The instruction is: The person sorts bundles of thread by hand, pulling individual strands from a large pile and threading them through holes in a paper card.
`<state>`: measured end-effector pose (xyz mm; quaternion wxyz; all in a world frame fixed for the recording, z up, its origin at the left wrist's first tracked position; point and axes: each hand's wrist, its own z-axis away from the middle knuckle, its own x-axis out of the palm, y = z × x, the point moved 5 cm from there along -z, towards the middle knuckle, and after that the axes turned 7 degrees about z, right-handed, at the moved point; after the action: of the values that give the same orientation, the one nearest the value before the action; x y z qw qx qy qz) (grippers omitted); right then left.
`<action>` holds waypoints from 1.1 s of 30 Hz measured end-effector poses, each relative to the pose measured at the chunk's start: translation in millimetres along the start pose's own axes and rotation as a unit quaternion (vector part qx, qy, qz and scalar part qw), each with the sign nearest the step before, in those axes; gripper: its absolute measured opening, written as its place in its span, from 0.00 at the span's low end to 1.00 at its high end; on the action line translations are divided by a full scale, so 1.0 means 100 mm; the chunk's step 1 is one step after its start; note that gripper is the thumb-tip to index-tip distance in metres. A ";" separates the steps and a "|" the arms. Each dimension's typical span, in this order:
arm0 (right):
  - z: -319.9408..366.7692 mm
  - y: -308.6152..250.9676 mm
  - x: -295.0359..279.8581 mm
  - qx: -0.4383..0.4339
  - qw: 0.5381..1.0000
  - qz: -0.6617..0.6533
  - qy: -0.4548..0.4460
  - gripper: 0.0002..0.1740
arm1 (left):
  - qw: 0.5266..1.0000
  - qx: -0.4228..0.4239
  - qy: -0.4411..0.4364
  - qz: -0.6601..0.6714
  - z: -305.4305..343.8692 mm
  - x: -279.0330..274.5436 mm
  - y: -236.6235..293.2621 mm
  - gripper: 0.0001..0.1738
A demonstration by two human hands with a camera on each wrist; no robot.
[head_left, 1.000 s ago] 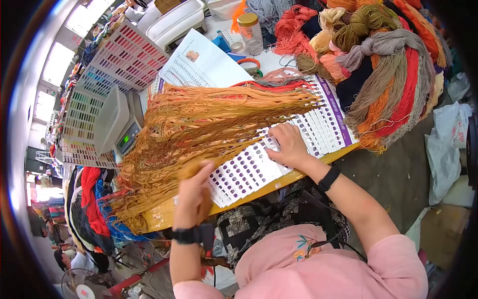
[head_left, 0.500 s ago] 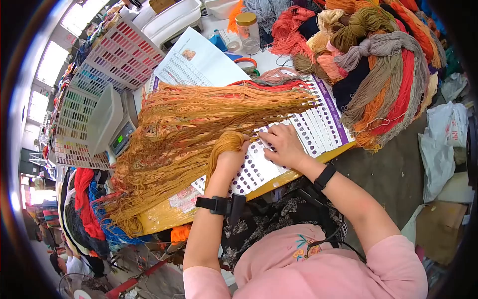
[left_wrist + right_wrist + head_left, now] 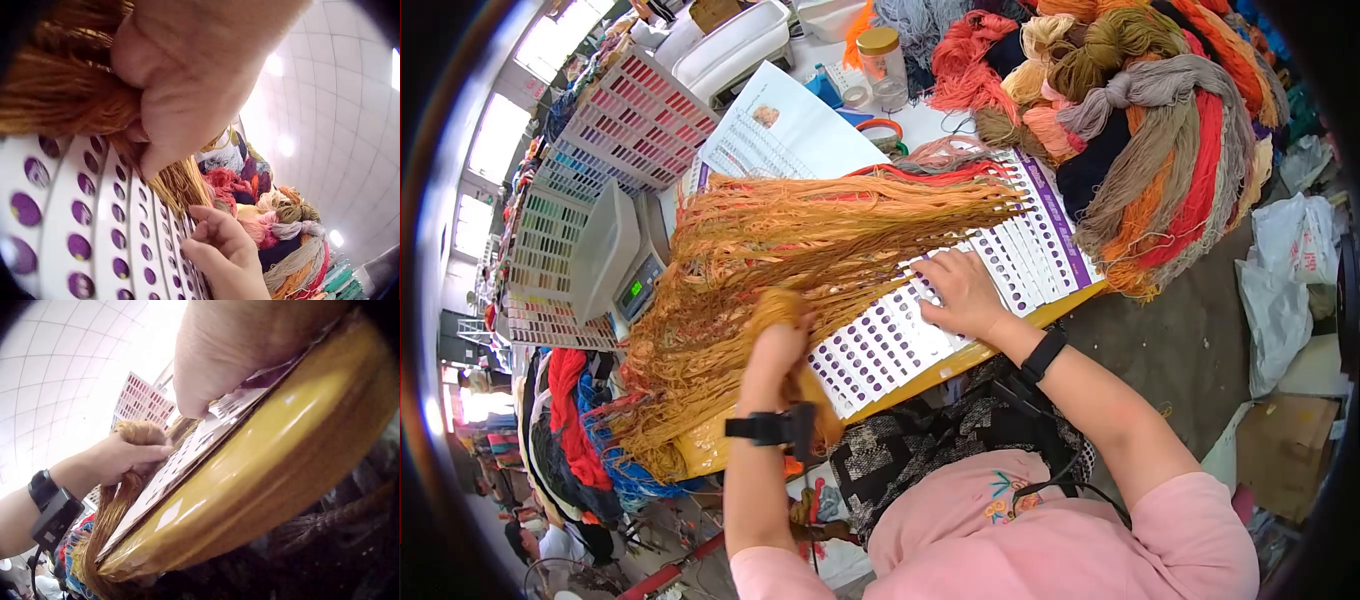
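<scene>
In the head view, my left hand (image 3: 780, 345) grips a golden-brown thread skein (image 3: 776, 306), which wraps over the hand and hangs down past the wrist. The left wrist view shows the fingers curled round these strands (image 3: 69, 100), close over white cards with rows of purple-ringed holes (image 3: 78, 247). My right hand (image 3: 965, 295) rests on the punched cards (image 3: 875, 345), fingers loosely bent beside the ends of the laid-out threads. Thumb and forefinger stand apart in the left wrist view. Orange and brown threads (image 3: 800, 215) run from the card holes leftward across the table.
A yellow padded edge (image 3: 710, 445) borders the work in front. Scissors with red handles (image 3: 880, 127), a printed sheet (image 3: 785, 130) and a lidded jar (image 3: 883, 70) lie behind. Left stand a scale (image 3: 635, 285) and colour charts (image 3: 630, 115); right, a heap of yarn skeins (image 3: 1140, 130).
My left hand came in beside the right hand with the skein, then drew back left, still gripping it. The right hand has stayed on the cards.
</scene>
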<state>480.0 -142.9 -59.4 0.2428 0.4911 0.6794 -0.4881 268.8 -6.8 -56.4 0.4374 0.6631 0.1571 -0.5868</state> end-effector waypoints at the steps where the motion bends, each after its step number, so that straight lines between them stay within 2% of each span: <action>1: 0.00 0.00 0.00 0.000 1.000 0.001 -0.002 0.22 | 0.997 -0.066 0.014 -0.028 0.13 -0.09 -0.41 0.22; 2: 0.00 -0.01 0.00 -0.001 1.000 0.004 0.000 0.22 | 0.989 -0.133 0.028 -0.056 0.27 -0.23 -0.81 0.25; 4: 0.00 -0.01 -0.01 -0.003 1.000 0.009 0.004 0.22 | 0.921 -0.379 0.019 -0.087 0.67 -0.63 -1.64 0.25; 5: 0.00 -0.02 -0.01 -0.004 1.000 0.009 0.007 0.22 | 0.869 -0.438 0.167 0.160 1.00 -0.82 -1.89 0.17; 6: 0.01 -0.02 -0.01 -0.006 1.000 0.010 0.009 0.22 | 0.740 -0.456 0.301 0.393 1.34 -0.91 -2.09 0.11; 7: 0.01 -0.02 -0.01 -0.008 1.000 0.010 0.011 0.22 | 0.690 -0.369 0.328 0.530 1.51 -0.98 -2.26 0.11; 8: 0.00 -0.02 -0.01 -0.010 1.000 0.012 0.011 0.22 | 0.649 -0.340 0.327 0.597 1.65 -1.07 -1.97 0.11; 10: 0.00 -0.03 -0.01 -0.014 1.000 0.014 0.009 0.22 | 0.512 -0.287 0.256 0.768 1.79 -0.94 -1.60 0.09; 14: -0.02 0.00 0.01 -0.018 0.999 -0.029 -0.012 0.23 | 0.421 -0.258 0.103 0.864 1.71 -0.27 -0.15 0.13; 16: -0.01 -0.07 -0.12 -0.014 0.995 -0.094 0.016 0.16 | 0.455 -0.248 0.082 0.851 1.58 -0.07 0.42 0.16; 18: 0.10 -0.17 -0.21 -0.011 0.989 -0.142 0.031 0.11 | 0.434 -0.200 0.038 0.878 1.47 0.10 0.75 0.20; 19: 0.17 -0.35 -0.32 0.017 0.979 -0.199 0.048 0.04 | 0.435 -0.188 0.028 0.880 1.42 0.13 0.88 0.21; 20: 0.22 -0.51 -0.36 0.071 0.963 -0.258 -0.013 0.05 | 0.437 -0.178 0.017 0.882 1.38 0.14 1.02 0.22; 21: 0.33 -0.64 -0.30 0.149 0.920 -0.351 -0.090 0.06 | 0.440 -0.168 0.004 0.882 1.36 0.16 1.10 0.23; 22: 0.39 -0.80 -0.27 0.139 0.892 -0.418 -0.101 0.06 | 0.446 -0.151 -0.019 0.882 1.34 0.17 1.15 0.24; 24: 0.51 -1.16 -0.27 0.281 0.752 -0.547 -0.236 0.05 | 0.461 -0.118 -0.063 0.877 1.36 0.19 1.21 0.26; 25: 0.54 -1.20 -0.24 0.276 0.746 -0.557 -0.239 0.05 | 0.474 -0.086 -0.082 0.872 1.37 0.22 1.19 0.27; 28: 0.59 -1.26 -0.15 0.263 0.725 -0.590 -0.238 0.06 | 0.468 -0.072 -0.090 0.876 1.44 0.17 1.14 0.28; 29: 0.60 -1.23 -0.15 0.261 0.719 -0.601 -0.230 0.06 | 0.442 -0.109 -0.054 0.889 1.46 0.14 1.13 0.28; 32: 0.65 -1.20 -0.18 0.267 0.704 -0.621 -0.218 0.05 | 0.479 -0.096 -0.049 0.871 1.50 0.18 1.10 0.24; 33: 0.67 -1.19 -0.17 0.268 0.698 -0.629 -0.212 0.04 | 0.506 -0.097 -0.036 0.856 1.51 0.18 1.11 0.22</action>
<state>369.5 -215.7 -22.4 -0.1256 -0.1227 0.6009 -0.7798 257.2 -190.5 -18.8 0.7940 0.4065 -0.4468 0.0688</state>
